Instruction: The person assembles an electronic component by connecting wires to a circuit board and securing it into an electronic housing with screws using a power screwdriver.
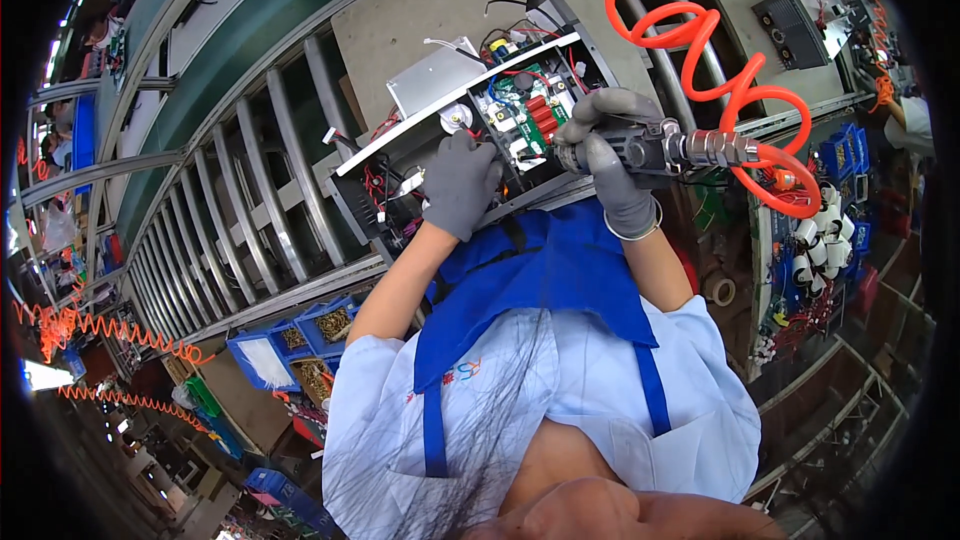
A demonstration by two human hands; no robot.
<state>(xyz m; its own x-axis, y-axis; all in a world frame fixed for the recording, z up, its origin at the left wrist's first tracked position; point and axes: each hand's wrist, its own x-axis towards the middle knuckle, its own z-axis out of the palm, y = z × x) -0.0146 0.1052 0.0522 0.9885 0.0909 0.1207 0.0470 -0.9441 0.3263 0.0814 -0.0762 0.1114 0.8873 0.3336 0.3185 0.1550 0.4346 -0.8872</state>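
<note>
In front of me stands an open metal equipment case (395, 132) with wiring and a green circuit board (530, 112) inside. My right hand (622, 165), gloved in grey, is wrapped round a dark pneumatic screwdriver (640, 150). A metal coupling joins the tool to a coiled orange air hose (785, 165). The tool lies sideways, its front end towards the case's right part. My left hand (462, 183), also gloved, reaches into the middle of the case below a round white part (456, 119). Its fingers are bent together, and what they hold, if anything, is hidden.
The case rests on a board (400, 25) over a roller conveyor (235, 180) running left. Blue bins of small fasteners (330, 325) stand at my left side. On the right are white rolls (825, 240) and another dark case (800, 25). Orange hose loops hang overhead.
</note>
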